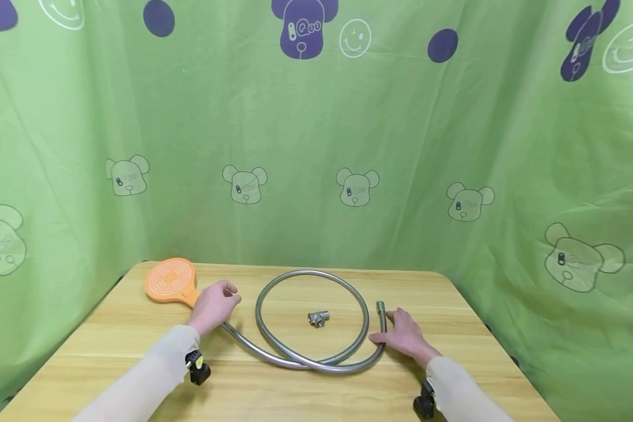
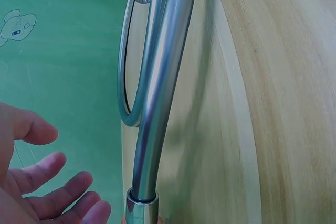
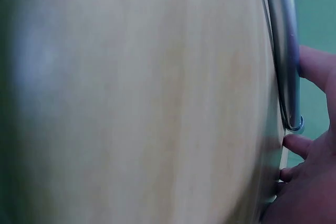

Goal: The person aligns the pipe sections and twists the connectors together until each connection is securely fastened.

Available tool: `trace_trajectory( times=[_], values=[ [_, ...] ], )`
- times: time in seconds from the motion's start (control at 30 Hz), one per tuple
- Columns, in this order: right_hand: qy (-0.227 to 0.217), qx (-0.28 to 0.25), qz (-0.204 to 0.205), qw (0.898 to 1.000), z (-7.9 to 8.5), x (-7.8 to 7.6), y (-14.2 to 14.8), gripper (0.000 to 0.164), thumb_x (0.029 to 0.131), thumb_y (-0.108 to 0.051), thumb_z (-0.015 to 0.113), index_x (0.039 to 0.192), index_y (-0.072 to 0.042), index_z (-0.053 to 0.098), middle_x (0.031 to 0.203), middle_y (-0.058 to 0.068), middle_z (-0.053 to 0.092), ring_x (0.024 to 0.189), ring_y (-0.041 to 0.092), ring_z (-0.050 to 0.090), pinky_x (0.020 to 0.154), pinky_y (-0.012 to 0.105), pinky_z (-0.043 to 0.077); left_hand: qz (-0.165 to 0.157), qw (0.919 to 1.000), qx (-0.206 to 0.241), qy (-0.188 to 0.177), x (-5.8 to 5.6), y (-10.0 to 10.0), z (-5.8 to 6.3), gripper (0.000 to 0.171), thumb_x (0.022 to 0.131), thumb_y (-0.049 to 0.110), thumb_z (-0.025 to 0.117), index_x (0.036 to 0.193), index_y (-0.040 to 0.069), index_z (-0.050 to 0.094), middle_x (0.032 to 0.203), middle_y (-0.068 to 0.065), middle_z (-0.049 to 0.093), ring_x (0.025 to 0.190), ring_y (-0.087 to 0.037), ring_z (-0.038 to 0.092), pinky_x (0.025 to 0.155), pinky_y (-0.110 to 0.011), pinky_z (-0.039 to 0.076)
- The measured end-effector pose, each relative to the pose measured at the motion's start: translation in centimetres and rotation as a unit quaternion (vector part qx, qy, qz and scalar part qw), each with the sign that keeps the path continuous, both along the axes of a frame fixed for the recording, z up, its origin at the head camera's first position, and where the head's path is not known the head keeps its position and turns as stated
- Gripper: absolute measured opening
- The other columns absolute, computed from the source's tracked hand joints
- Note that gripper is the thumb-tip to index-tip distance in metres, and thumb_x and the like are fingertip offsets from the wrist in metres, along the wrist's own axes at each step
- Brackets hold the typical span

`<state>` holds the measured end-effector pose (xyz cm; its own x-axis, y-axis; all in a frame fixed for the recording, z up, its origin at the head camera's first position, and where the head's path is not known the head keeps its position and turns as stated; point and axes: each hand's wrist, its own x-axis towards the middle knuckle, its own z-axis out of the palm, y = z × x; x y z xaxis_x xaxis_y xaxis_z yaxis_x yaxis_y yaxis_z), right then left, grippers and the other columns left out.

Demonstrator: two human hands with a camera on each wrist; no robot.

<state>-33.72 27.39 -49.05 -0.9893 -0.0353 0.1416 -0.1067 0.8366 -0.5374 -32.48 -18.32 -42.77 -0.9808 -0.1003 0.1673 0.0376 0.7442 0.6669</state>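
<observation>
An orange shower head (image 1: 170, 280) lies at the back left of the table, its handle running under my left hand (image 1: 214, 308). That hand hovers with loosely bent, parted fingers and grips nothing. In the left wrist view its fingers (image 2: 52, 203) are apart from the metal shower hose (image 2: 163, 77) and its collar (image 2: 142, 205). The hose (image 1: 343, 368) makes one loop on the table. At the free end's connector (image 1: 381, 308), my right hand (image 1: 402, 334) is spread, thumb across the hose. In the right wrist view, the thumb (image 3: 315, 69) meets the hose (image 3: 283, 40).
Inside the loop lies a small metal tee fitting (image 1: 319, 318). The wooden table (image 1: 232, 392) has rounded back corners. A green printed curtain (image 1: 295, 234) hangs behind it and at both sides.
</observation>
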Motion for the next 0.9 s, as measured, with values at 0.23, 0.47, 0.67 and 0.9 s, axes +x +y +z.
trace_trajectory(
  times=[0.23,0.47,0.67,0.9],
  values=[
    [0.004,-0.005,0.0,1.0,-1.5,-1.2,0.8,0.084,0.074,-0.046,0.082,0.135,0.007,0.056,0.128,0.026,0.057,0.125,0.045,0.049,0.106,0.064,0.036,-0.009,1.0,0.004,-0.001,0.0,0.2,0.1,0.021,0.091,0.026,0.065,0.105,0.011,0.069,0.106,-0.008,0.072,0.096,-0.025,0.064,0.086,-0.045,0.05],
    [-0.017,-0.019,-0.003,1.0,-1.4,-1.2,0.6,0.07,0.078,-0.033,0.073,0.133,0.007,0.055,0.149,0.036,0.04,0.144,0.052,0.026,0.117,0.069,0.015,-0.019,0.9998,-0.001,-0.005,-0.4,0.8,0.0,0.02,0.092,0.026,0.065,0.105,0.012,0.07,0.105,-0.007,0.072,0.096,-0.025,0.065,0.089,-0.046,0.051],
    [-0.006,-0.007,-0.02,1.0,-0.5,-0.6,-0.3,0.063,0.077,-0.025,0.07,0.13,0.007,0.057,0.124,0.023,0.059,0.122,0.044,0.05,0.108,0.065,0.032,-0.023,0.9997,-0.003,-0.007,-0.6,1.1,0.0,0.02,0.091,0.027,0.066,0.105,0.012,0.07,0.105,-0.007,0.072,0.095,-0.024,0.065,0.089,-0.046,0.051],
    [-0.016,0.006,-0.051,0.999,1.5,0.5,-1.6,0.051,0.081,-0.013,0.066,0.125,0.01,0.057,0.11,0.02,0.064,0.104,0.038,0.06,0.094,0.059,0.044,-0.033,0.9994,-0.008,-0.006,-0.6,1.5,0.1,0.02,0.09,0.026,0.067,0.102,0.012,0.069,0.106,-0.01,0.072,0.095,-0.025,0.065,0.089,-0.047,0.051]
  ],
)
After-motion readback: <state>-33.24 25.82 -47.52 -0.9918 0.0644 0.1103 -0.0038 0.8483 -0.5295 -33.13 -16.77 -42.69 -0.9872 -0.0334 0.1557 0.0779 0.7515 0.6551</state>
